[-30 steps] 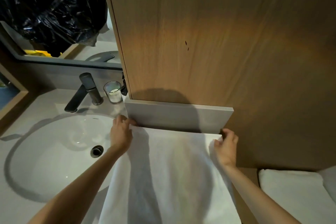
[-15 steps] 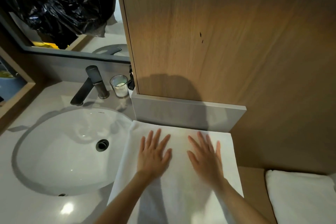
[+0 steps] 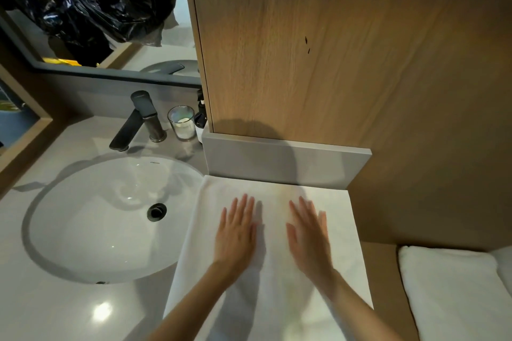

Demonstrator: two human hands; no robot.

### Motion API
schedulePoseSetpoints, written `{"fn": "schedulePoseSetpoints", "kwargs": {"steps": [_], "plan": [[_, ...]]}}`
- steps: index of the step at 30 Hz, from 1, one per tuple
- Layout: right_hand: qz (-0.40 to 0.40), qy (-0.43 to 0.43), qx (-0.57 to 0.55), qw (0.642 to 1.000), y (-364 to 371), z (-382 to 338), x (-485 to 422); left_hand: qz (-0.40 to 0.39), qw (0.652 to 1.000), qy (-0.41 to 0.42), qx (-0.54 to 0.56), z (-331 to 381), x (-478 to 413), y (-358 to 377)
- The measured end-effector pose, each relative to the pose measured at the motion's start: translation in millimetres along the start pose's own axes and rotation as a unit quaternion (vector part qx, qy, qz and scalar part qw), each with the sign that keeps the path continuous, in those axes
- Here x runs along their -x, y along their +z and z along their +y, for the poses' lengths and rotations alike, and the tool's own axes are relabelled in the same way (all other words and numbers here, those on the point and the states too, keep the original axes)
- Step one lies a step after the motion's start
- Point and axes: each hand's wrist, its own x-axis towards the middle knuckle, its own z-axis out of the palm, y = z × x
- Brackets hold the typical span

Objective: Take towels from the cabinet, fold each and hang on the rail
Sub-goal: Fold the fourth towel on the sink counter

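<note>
Single head view, wide-angle, close, looking steeply down and forward over the surface (image 3: 55, 299) toward wood panel (image 3: 332, 50).

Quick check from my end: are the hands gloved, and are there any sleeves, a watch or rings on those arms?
No gloves on the left hand or the right hand. No sleeves, watch or bracelet show anywhere up to the frame edge. No rings are visible, though the right hand is slightly blurred.
</note>
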Motion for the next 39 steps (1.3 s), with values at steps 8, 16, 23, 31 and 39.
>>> {"fn": "schedulePoseSetpoints", "kwargs": {"steps": [8,16,23,31,39], "plan": [[-0.045,0.014,0.077,0.996,20.6,-0.9,37.4,-0.029,0.999,-0.019,-0.013,9.7,34.2,17.2],[-0.065,0.053,0.129,0.988,-8.9,61.2,54.1,-0.032,0.999,-0.031,-0.019,-48.2,45.6,-11.8],[-0.120,0.094,0.048,0.987,-18.0,19.5,56.3,-0.024,0.999,-0.023,-0.027,-42.4,61.2,-16.9],[-0.072,0.047,0.012,0.996,23.2,-42.1,121.2,-0.034,0.999,-0.006,-0.006,14.4,123.0,14.1],[-0.082,0.073,0.115,0.987,-13.1,24.9,148.8,-0.021,1.000,0.008,-0.003,-36.8,131.1,-14.2]]}}
